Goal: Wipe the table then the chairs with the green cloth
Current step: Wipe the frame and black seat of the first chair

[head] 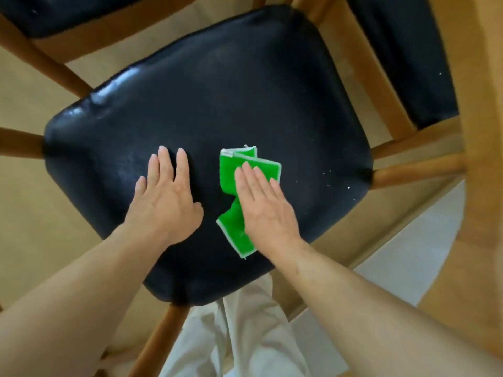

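Observation:
A chair with a black padded seat and a wooden frame fills the middle of the view. The green cloth, edged in white and folded over, lies on the near right part of the seat. My right hand lies flat on the cloth with straight fingers, pressing it to the seat. My left hand rests flat on the bare seat just left of the cloth, fingers straight and slightly spread. A few white crumbs dot the seat to the right of the cloth.
A second black-seated chair stands at the upper right, and another black seat at the upper left. A wooden table leg runs down the right edge. The floor is light wood; my pale trousers show below the seat.

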A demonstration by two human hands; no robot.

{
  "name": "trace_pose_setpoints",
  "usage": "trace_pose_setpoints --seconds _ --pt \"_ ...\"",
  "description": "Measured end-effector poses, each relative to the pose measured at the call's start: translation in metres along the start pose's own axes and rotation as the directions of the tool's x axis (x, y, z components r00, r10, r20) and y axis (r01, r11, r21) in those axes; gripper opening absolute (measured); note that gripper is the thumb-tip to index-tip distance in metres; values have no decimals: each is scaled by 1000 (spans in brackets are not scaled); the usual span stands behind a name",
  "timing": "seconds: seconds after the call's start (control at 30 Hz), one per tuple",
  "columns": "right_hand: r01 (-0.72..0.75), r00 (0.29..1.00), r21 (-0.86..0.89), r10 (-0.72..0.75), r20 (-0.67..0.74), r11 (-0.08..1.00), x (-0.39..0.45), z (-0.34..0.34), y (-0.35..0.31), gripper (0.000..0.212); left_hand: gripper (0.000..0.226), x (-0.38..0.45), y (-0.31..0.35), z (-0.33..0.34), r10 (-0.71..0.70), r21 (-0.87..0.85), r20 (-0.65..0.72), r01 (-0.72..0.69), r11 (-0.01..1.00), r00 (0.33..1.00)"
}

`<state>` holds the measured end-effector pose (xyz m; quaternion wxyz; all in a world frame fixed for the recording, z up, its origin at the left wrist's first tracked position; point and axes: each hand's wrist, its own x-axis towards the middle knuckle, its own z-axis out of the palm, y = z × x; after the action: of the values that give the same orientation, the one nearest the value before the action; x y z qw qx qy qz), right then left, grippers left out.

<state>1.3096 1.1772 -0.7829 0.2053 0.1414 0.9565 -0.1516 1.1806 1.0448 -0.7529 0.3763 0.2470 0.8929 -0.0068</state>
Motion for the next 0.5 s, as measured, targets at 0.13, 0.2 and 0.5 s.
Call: trace_pose_setpoints --seconds 0.13,0.2,0.5 --pt "-315 943 -14 311 -122 949 26 -29 77 68 145 26 17 1 -92 64 264 78 995 960" --pt "-436 887 41 437 -150 899 33 -40 106 68 159 29 26 3 -169 89 316 149 985 933" --pt "-368 910 224 399 -114 903 -1 -2 3 68 168 34 38 -1 -366 197 425 310 930 828"
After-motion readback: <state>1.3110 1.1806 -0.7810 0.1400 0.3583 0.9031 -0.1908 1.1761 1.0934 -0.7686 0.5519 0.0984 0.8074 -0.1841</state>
